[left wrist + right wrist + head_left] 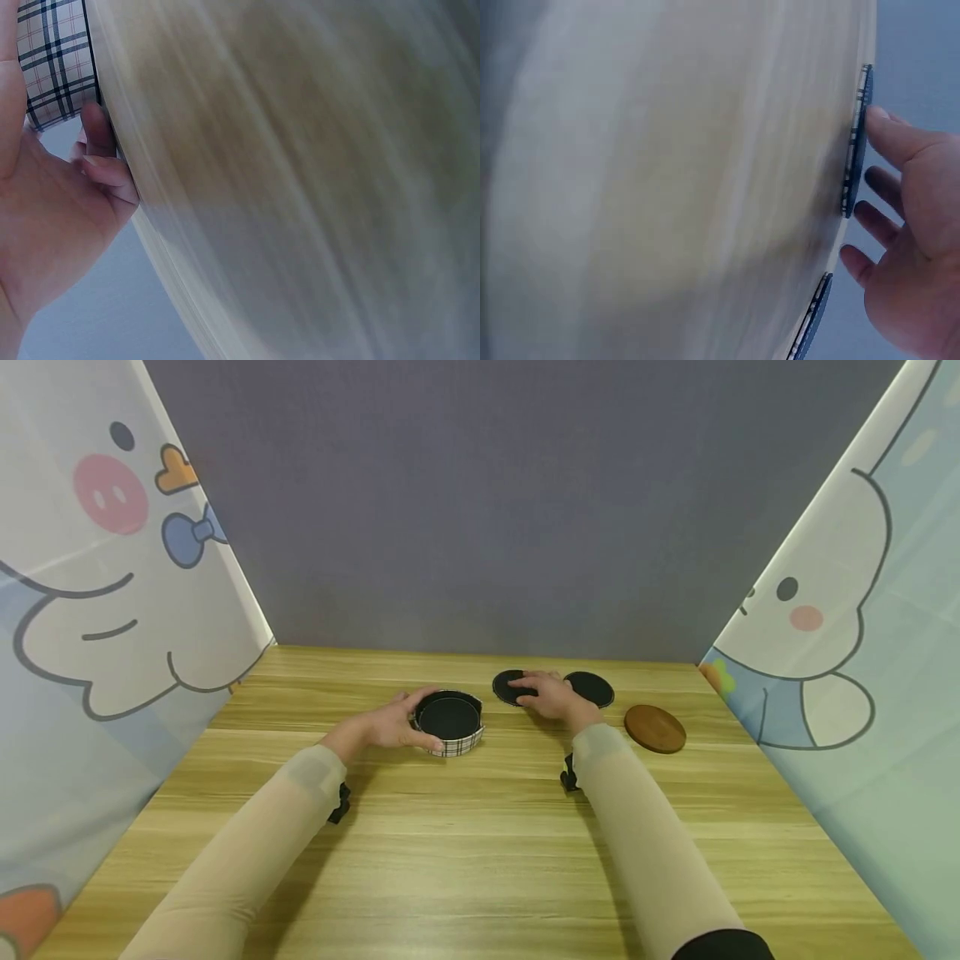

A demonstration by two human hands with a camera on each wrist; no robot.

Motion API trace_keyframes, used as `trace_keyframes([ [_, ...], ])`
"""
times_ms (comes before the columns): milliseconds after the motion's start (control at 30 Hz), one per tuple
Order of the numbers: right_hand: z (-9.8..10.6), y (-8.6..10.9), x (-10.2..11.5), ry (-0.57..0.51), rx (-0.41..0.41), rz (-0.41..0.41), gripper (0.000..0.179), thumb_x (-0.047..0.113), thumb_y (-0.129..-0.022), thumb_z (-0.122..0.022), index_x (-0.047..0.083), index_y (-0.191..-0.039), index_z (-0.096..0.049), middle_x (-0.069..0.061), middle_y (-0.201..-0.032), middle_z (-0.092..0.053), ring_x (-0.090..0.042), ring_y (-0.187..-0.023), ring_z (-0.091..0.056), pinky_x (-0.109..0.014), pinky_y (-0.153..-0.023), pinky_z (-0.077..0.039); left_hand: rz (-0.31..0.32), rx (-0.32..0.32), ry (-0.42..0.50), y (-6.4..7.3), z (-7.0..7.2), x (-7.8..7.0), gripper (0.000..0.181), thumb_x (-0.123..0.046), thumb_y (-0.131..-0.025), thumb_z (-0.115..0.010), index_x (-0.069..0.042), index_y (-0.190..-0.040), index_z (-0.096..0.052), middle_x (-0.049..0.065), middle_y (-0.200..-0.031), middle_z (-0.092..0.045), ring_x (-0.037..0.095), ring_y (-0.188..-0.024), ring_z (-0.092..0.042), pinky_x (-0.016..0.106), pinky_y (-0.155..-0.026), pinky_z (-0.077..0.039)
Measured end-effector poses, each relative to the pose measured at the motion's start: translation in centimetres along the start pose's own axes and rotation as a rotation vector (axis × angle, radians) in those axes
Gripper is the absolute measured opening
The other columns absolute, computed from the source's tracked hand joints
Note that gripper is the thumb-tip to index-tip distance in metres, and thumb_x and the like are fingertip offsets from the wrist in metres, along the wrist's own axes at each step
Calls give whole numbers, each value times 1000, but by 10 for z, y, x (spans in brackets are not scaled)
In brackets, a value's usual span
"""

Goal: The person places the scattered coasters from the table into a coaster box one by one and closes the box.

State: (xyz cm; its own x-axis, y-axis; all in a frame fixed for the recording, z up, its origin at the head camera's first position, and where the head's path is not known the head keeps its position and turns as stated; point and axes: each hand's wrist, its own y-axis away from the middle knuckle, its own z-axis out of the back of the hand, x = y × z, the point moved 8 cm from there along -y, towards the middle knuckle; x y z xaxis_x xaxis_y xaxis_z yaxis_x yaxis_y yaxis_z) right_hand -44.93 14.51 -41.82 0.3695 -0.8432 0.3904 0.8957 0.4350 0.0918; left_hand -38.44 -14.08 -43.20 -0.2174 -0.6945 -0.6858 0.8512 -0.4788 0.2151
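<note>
My left hand [392, 723] grips a round plaid coaster holder [459, 746] from its left side, thumb at the front and fingers round the back. Black shows inside the holder. In the left wrist view its plaid wall [56, 64] stands close to the hand. My right hand [553, 696] is over a round black coaster [507, 683], covering part of it. In the right wrist view the thumb is right at the face of that coaster [858, 142], and the other fingers are loosely bent. A second black coaster [592, 688] lies just right of the hand.
A round brown wooden disc [655, 728] lies on the wood-grain table [450, 860], right of the right wrist. A grey partition [480, 527] rises behind the table. Printed cartoon curtains [150, 635] hang at both sides.
</note>
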Motion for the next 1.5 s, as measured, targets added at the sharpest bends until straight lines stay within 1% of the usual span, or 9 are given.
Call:
trace_keyframes([
  [200,-2,4,0,12,40,-29,48,31,-117,-55,26,-165,-53,-14,-182,-28,-53,-167,-17,-81,-128,-5,2,3,-3,0,0,-1,127,-60,-85,-92,-35,-178,-10,34,-178,-2,64,-160,-22,82,-123,-25],
  [400,-4,8,1,11,58,-36,48,34,-115,-59,28,-163,-57,-12,-181,-31,-49,-167,-19,-81,-128,-5,15,8,4,-1,-1,2,128,-61,-84,-92,-36,-178,-10,34,-179,5,64,-162,-14,82,-124,-22],
  [467,-6,11,1,12,67,-26,48,34,-115,-60,28,-162,-57,-11,-180,-33,-49,-167,-20,-81,-128,-6,13,8,3,-2,-1,2,127,-61,-84,-92,-36,-178,-11,34,-179,5,64,-162,-15,82,-124,-22],
  [667,-8,24,5,42,121,32,48,32,-114,-61,28,-162,-58,-14,-179,-34,-53,-166,-19,-85,-125,-6,7,3,-11,-3,-2,3,126,-63,-84,-92,-37,-177,-12,35,-177,-3,64,-158,-25,81,-124,-25],
  [900,-10,39,5,36,141,75,47,29,-113,-65,27,-159,-61,-15,-178,-37,-51,-166,-22,-88,-123,-7,1,-3,-15,-1,-2,1,126,-62,-84,-92,-34,-177,-11,34,-174,-12,61,-154,-34,80,-123,-28],
  [1233,-11,57,7,20,166,127,46,29,-111,-69,28,-156,-65,-13,-176,-40,-52,-163,-26,-86,-123,-12,-4,-13,-18,-1,-2,-1,126,-61,-84,-93,-34,-177,-13,34,-173,-16,59,-153,-35,79,-123,-28],
  [1333,-10,57,8,13,161,122,44,29,-110,-70,29,-154,-66,-14,-176,-39,-52,-164,-25,-86,-124,-11,-5,-12,-13,-2,-2,-1,125,-59,-84,-93,-33,-177,-14,34,-174,-12,60,-155,-32,80,-124,-26],
  [1433,-9,54,8,-4,160,112,40,27,-109,-71,29,-149,-68,-17,-179,-31,-52,-166,-19,-86,-124,-8,-4,-11,-12,-2,-2,-1,125,-59,-84,-93,-33,-177,-14,35,-175,-9,62,-155,-31,80,-124,-26],
  [1500,-10,52,10,-25,170,117,39,23,-109,-72,27,-148,-67,-19,-180,-28,-51,-167,-18,-82,-127,-12,-1,-10,-9,-2,-2,0,125,-59,-84,-93,-33,-177,-14,35,-176,-8,62,-156,-30,80,-124,-26],
])
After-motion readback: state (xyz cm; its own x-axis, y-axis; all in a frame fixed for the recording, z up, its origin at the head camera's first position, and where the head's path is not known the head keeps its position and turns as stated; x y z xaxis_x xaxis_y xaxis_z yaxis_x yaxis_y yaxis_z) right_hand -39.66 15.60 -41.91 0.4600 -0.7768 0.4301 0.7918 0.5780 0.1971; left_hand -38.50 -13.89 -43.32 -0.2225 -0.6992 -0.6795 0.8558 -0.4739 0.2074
